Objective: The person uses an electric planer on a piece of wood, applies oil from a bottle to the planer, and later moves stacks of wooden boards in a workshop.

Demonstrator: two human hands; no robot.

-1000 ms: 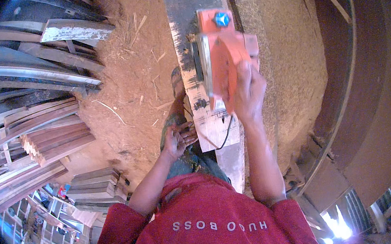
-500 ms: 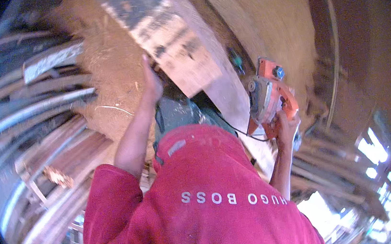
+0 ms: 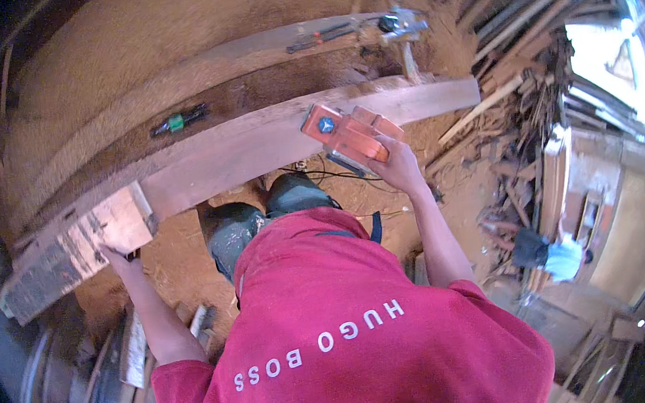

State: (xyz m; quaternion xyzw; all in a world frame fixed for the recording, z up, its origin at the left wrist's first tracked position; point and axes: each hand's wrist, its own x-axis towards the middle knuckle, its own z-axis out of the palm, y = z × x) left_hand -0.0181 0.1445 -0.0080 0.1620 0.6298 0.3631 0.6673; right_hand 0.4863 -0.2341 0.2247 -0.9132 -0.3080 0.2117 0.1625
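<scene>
My right hand (image 3: 396, 165) is closed round the handle of an orange electric planer (image 3: 351, 136). The planer is over the near edge of a long pale wooden beam (image 3: 230, 160); whether it touches the wood I cannot tell. At the left, my left hand (image 3: 124, 260) grips the near edge of a shorter, thick wooden block (image 3: 107, 230), its fingers partly hidden. That block has a bare pale end and a dark, stained far part, and lies against the left part of the beam.
Beyond the beam lie a dark bottle-like thing with a green band (image 3: 176, 122) and a metal tool (image 3: 402, 25) on another plank. A black cord (image 3: 335, 174) runs by my legs. Stacked timber (image 3: 130, 359) stands lower left. A person (image 3: 555, 256) is far right.
The view has swung round, so the beam now runs across it. My left hand has come onto the block's edge. The planer stays in my right hand, now over the beam.
</scene>
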